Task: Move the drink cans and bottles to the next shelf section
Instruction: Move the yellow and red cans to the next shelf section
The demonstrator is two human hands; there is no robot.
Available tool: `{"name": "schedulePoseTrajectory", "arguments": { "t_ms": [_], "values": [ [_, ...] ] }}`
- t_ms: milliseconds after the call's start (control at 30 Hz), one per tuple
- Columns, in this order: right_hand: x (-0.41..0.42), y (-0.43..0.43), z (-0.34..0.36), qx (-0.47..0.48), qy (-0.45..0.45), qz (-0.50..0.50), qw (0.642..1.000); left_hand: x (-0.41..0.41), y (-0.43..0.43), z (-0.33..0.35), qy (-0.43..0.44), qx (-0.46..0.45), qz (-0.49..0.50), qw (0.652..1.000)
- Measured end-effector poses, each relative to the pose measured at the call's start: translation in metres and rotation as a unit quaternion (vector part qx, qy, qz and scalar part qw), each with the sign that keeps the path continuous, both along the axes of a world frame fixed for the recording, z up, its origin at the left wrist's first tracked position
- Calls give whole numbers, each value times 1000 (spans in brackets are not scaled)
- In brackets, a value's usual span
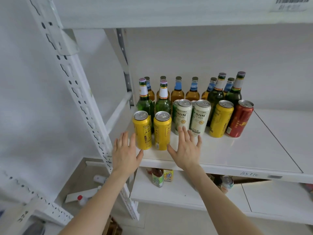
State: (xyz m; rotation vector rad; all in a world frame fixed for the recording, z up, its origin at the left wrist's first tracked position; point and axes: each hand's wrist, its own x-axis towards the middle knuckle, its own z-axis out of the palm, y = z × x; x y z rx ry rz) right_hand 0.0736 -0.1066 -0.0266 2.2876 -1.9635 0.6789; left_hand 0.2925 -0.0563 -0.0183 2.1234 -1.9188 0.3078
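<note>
Head view: drink cans and glass bottles [177,92] stand upright, clustered at centre frame on a white shelf [237,150]. Two yellow cans [162,131] stand frontmost, at lower centre. The left hand [126,153], fingers straight and spread, holds nothing just left of them; I cannot tell if it touches. The right hand [186,148], equally spread and empty, lies just right of them, before the white cans [183,116]. The cans look smooth, stiff and probably full, so best gripped round the middle. The bottles are breakable.
</note>
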Motion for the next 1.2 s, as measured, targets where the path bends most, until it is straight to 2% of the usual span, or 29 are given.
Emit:
{"name": "schedulePoseTrajectory", "arguments": {
  "t_ms": [133, 233, 267, 367, 500, 600, 867, 1200],
  "values": [
    [12, -21, 0, 23, -61, 47, 997, 8, -24, -1, 43, -11, 8, 999],
    [19, -37, 4, 57, -159, 90, 982, 11, -40, -4, 169, -16, -6, 986],
    [20, -41, 5, 73, -201, 108, 971, 11, -45, -5, 241, -3, -14, 971],
    [21, -52, 10, 146, -340, 166, 914, 15, -60, -9, 443, 53, -36, 894],
    [19, -62, 10, 224, -434, 183, 853, 23, -78, -16, 572, 98, -29, 814],
    [18, -67, 9, 245, -468, 190, 828, 27, -88, -19, 609, 120, -36, 783],
    [18, -70, 14, 265, -516, 172, 796, 23, -84, -11, 631, 111, -31, 767],
    [6, -38, 18, 299, -596, 103, 738, 13, -43, -4, 690, 113, -31, 714]
  ]
}}
